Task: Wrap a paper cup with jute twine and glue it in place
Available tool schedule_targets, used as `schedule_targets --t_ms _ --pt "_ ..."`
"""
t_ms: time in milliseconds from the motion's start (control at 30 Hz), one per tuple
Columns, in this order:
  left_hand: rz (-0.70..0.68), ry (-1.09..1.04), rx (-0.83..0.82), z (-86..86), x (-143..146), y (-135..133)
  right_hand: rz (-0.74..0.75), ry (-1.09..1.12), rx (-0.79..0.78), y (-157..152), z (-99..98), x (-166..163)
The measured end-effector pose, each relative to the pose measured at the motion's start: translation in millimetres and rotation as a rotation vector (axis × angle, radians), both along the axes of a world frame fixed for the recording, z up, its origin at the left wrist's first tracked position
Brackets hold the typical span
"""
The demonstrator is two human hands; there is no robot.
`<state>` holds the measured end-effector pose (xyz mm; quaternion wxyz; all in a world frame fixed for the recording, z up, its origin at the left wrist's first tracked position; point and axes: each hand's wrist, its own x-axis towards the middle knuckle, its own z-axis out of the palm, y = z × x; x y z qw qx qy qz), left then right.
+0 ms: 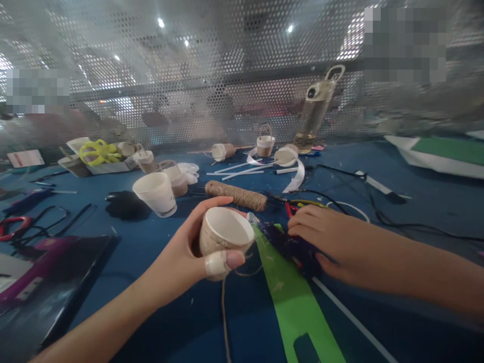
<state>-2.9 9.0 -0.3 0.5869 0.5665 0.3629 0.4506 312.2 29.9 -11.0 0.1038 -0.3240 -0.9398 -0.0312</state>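
Fingers (216, 201) of the left hand (185, 252) wrap a small cup (227, 227), which sits in the crook between the thumb, in front, and the fingers behind. It is held up over the blue table (162, 327), its mouth tilted up and toward the viewer. To its right, touching or just beside the rim (I cannot tell which), is the pale tip of a dark blue glue gun (285, 247), with the right hand (317, 232) at the gun's far side.

Inside, the cup is smooth and white; outside it is bound in coarse tan twine, and a loose strand (224, 315) hangs from it toward the near edge of view. White tape (216, 264) circles the left thumb. Beneath the gun runs a flat, bright green strip (291, 297), and a thin white stick (351, 317) stretches from the gun's rear. Just beyond the cup lies a fuzzy twine roll (236, 195); to its left, ribbed white paper cups (155, 194) stand nested and tilted. Farther back are narrow white strips (238, 172), a little handled basket (265, 144) and a clear bottle (315, 116).

The left hand is closed about the cup, thumb pressed along its side. Bent fingers of the right hand meet the gun, thumb below; blur hides how firmly they close.
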Motion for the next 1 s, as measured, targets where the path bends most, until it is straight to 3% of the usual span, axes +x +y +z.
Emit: schedule_targets --t_ms 100,267,433,667,900,1000 --pt "-0.007 -0.029 -0.003 -2.9 -4 3 -0.003 -0.083 -0.057 2 0.3 -1" --pt "0.063 -0.019 -0.018 -1.7 -5 4 0.057 -0.059 0.052 1 -3.3 3" --pt "0.093 0.0 -0.01 1.6 -2 3 0.015 -0.05 0.069 3 3.2 0" --pt "0.096 0.026 0.019 2.3 -3 4 0.03 0.141 0.157 4 5.1 0" --pt "0.111 0.022 -0.001 0.9 -4 5 -0.079 0.467 -0.108 -10 11.8 -12" --pt "0.166 0.01 -0.001 3.2 2 0 -0.203 0.678 -0.221 -18 8.3 -22"
